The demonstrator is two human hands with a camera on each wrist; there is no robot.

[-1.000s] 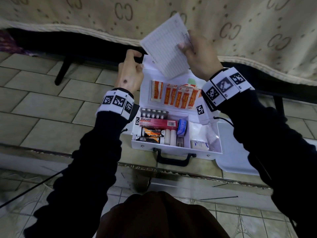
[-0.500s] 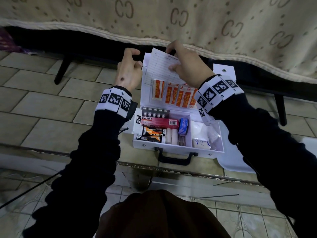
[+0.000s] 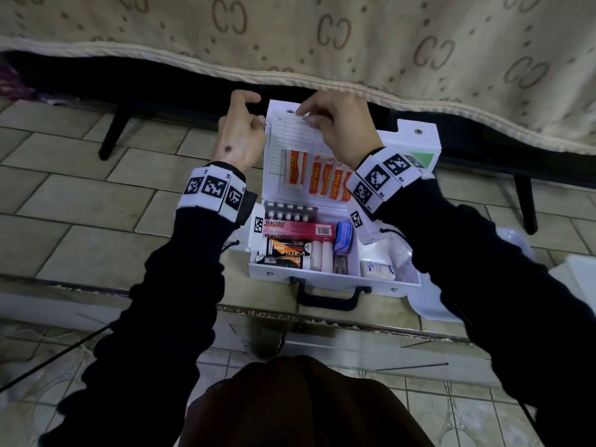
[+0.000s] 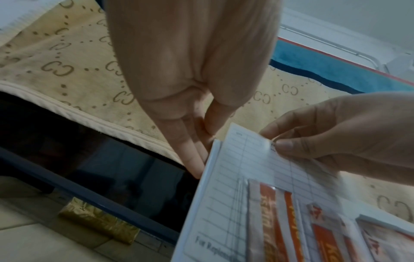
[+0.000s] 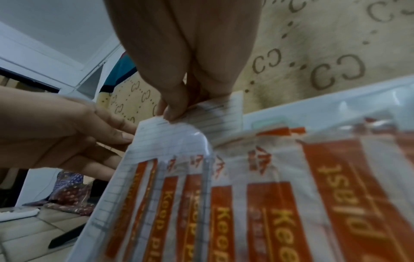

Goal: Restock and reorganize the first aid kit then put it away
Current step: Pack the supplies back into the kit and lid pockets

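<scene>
My right hand (image 3: 342, 130) pinched a thin, lined white paper checklist (image 3: 292, 140) against the raised lid of the white hard-plastic first aid kit (image 3: 332, 279) on floor tiles; left hand (image 3: 240, 137), fingers curled, steadied lid's edge.

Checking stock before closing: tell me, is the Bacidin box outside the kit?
No, the Bacidin box lies inside the open kit, beside the blister pack.

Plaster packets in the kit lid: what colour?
Orange-red and white plaster packets, yellow lettering; clearest in the right wrist view.
</scene>
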